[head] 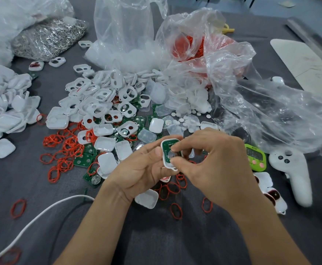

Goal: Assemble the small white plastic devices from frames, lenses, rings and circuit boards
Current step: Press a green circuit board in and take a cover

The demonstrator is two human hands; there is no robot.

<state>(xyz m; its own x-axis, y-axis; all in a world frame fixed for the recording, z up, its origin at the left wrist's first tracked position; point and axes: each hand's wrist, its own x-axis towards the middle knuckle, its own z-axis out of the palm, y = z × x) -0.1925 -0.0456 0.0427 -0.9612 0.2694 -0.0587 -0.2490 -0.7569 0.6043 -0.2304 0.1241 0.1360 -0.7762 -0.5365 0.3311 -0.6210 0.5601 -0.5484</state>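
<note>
near, 6 o'clock: loose red rings (pixel 176 211) are lying on the grey table (pixel 156 241); a white cable (pixel 41 213) is running off toward 8.
left hand (pixel 141 169): gripping the frame (pixel 167 163) from 9 o'clock, fingers curled behind it, thumb lying along its left edge.
task piece: the frame is sitting at frame centre, between both hands, with the green circuit board (pixel 166 150) seated in it and facing up.
long axis: running 12 to 6, leaning slightly toward 5.
right hand (pixel 217 161): reaching in from 3 o'clock. Index and thumb fingertips (pixel 172 148) are pinching a small clear lens (pixel 172 155) on the board; the other fingers are loosely curled.
key relation: the lens is sitting on the board's lower half. My read is it's pressing straight down next, with the left hand bracing.
far, 11 o'clock: a frame pile (pixel 99 96) is feeding the job.
far, 1 o'clock: a bag of red rings (pixel 194 48) is lying open.
</note>
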